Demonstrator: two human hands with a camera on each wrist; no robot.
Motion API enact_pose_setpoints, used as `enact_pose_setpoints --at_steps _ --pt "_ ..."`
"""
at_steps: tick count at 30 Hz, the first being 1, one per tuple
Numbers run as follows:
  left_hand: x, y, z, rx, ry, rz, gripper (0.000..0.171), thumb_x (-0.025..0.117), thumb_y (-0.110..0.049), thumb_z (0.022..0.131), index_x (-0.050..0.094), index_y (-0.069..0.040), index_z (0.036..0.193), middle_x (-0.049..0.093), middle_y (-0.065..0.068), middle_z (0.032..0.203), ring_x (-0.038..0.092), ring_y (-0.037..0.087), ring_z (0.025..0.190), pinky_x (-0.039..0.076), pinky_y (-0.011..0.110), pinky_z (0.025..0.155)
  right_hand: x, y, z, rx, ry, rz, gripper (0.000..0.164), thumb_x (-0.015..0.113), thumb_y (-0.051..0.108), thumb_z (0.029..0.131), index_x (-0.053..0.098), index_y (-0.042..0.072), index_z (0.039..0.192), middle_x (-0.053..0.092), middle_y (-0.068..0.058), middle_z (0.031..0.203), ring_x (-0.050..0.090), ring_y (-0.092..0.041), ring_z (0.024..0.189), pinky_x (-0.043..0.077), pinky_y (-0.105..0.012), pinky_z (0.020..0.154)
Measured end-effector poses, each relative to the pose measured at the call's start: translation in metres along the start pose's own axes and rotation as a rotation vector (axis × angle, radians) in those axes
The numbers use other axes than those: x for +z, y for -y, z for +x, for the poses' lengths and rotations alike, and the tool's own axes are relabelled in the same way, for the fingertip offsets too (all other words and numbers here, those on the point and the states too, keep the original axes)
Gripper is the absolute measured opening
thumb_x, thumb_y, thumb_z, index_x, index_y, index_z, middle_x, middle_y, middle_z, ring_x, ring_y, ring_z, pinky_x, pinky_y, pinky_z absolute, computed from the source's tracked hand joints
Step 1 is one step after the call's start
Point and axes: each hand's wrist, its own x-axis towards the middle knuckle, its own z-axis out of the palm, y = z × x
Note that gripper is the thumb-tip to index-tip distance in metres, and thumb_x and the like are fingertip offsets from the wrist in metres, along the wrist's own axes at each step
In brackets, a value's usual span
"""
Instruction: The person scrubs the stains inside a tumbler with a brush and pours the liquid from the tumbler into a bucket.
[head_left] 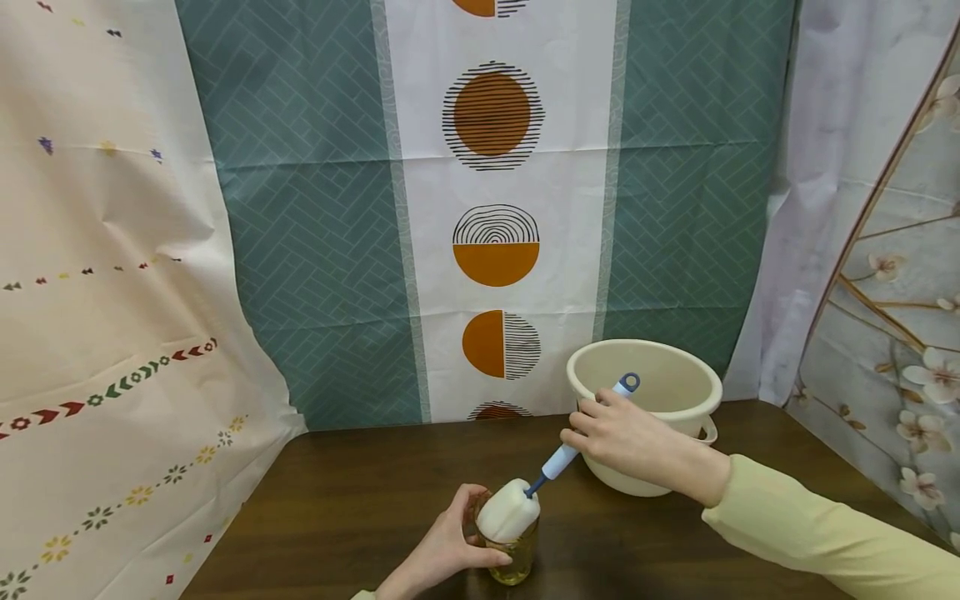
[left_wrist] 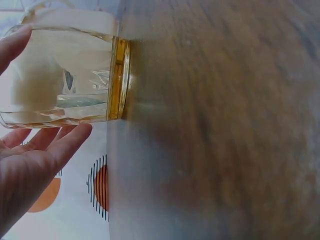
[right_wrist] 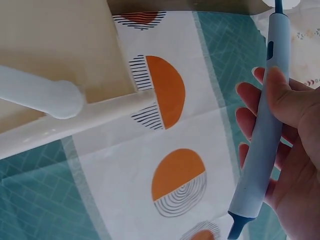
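Observation:
An amber drinking glass (head_left: 517,562) stands upright at the front of the table, its faceted side and thick base showing in the left wrist view. My left hand (head_left: 453,537) grips it round the side, thumb and fingers on opposite walls. My right hand (head_left: 618,433) holds the light-blue handle of a bottle brush (right_wrist: 265,125), which slants down to the left. The brush's white sponge head (head_left: 508,512) sits in the mouth of the glass, its upper part above the rim. A dark-blue hanging ring (head_left: 629,382) tops the handle.
A cream bucket (head_left: 701,421) with a carrying handle stands behind my right hand, at the table's back right. The dark wooden table (head_left: 360,492) meets a patterned curtain (head_left: 315,250) at the back. Printed cloths hang at both sides.

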Motion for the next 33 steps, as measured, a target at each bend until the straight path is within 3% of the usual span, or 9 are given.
enact_pose_setpoints --at_steps 2,6,9,25,33 --pt "0.0 -0.002 0.0 0.003 -0.001 -0.005 0.066 0.078 -0.01 0.071 0.034 0.003 0.119 0.043 0.012 0.111 0.048 0.029 0.096 0.046 0.043 0.072 0.0 0.0 0.003 -0.011 -0.001 -0.011 0.017 0.066 0.014 0.074 0.06 0.013 0.09 0.053 0.0 0.079 0.044 -0.019 0.07 0.034 -0.031 0.062" --pt "0.0 0.016 0.004 -0.008 -0.005 0.013 0.068 0.078 -0.011 0.071 0.033 0.001 0.121 0.042 0.01 0.111 0.048 0.027 0.094 0.046 0.039 0.07 -0.001 0.001 0.008 -0.024 0.021 -0.037 0.018 0.069 0.014 0.075 0.06 0.013 0.09 0.052 0.0 0.078 0.044 -0.019 0.07 0.035 -0.031 0.063" --pt "0.0 0.018 0.005 -0.008 -0.008 0.013 0.069 0.078 -0.011 0.071 0.033 0.0 0.121 0.042 0.01 0.112 0.048 0.026 0.094 0.046 0.037 0.07 -0.003 0.001 0.011 -0.03 0.042 -0.059 0.019 0.071 0.014 0.074 0.06 0.014 0.089 0.052 0.0 0.079 0.044 -0.019 0.071 0.035 -0.031 0.065" --pt "0.0 0.016 0.004 0.006 -0.009 0.013 0.068 0.079 -0.012 0.071 0.033 -0.001 0.121 0.043 0.009 0.113 0.048 0.028 0.098 0.046 0.039 0.07 -0.007 0.007 0.036 -0.097 0.135 -0.182 0.012 0.067 0.026 0.082 0.066 0.024 0.093 0.055 0.004 0.08 0.045 -0.017 0.075 0.034 -0.031 0.069" --pt "0.001 0.008 0.003 0.012 -0.015 0.001 0.065 0.079 -0.008 0.07 0.035 -0.004 0.118 0.044 0.01 0.111 0.049 0.028 0.096 0.046 0.034 0.068 -0.005 0.01 0.042 -0.118 0.088 -0.168 0.007 0.065 0.027 0.081 0.066 0.023 0.087 0.054 0.004 0.078 0.045 -0.017 0.074 0.034 -0.031 0.07"
